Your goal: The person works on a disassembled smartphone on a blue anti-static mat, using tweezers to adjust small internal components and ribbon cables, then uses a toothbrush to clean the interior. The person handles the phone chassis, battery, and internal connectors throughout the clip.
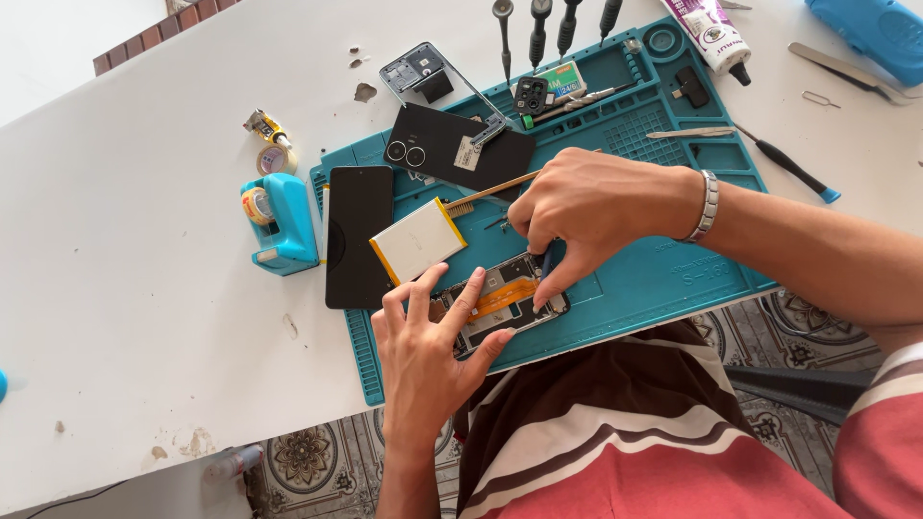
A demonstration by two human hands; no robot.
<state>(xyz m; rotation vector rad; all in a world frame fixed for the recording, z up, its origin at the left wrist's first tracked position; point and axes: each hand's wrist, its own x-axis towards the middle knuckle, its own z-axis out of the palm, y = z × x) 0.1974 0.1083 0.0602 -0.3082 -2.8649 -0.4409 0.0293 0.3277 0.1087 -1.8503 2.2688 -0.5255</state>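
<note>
An opened phone body (505,300) with an orange flex cable lies on a teal work mat (654,279) near the table's front edge. My left hand (428,351) steadies its near end, fingers spread over the frame. My right hand (586,207), with a metal bracelet at the wrist, grips a small blue-tipped tool (546,261) and presses its tip into the phone's right end. A white and yellow battery (418,240) lies just left of the phone. A wooden brush (490,192) runs under my right hand.
A black screen panel (358,235) and a black back cover (457,146) lie on the mat's left. A blue tape dispenser (281,223), several screwdrivers (538,34), a glue tube (711,34), tweezers (846,72) and a phone frame (423,75) surround them.
</note>
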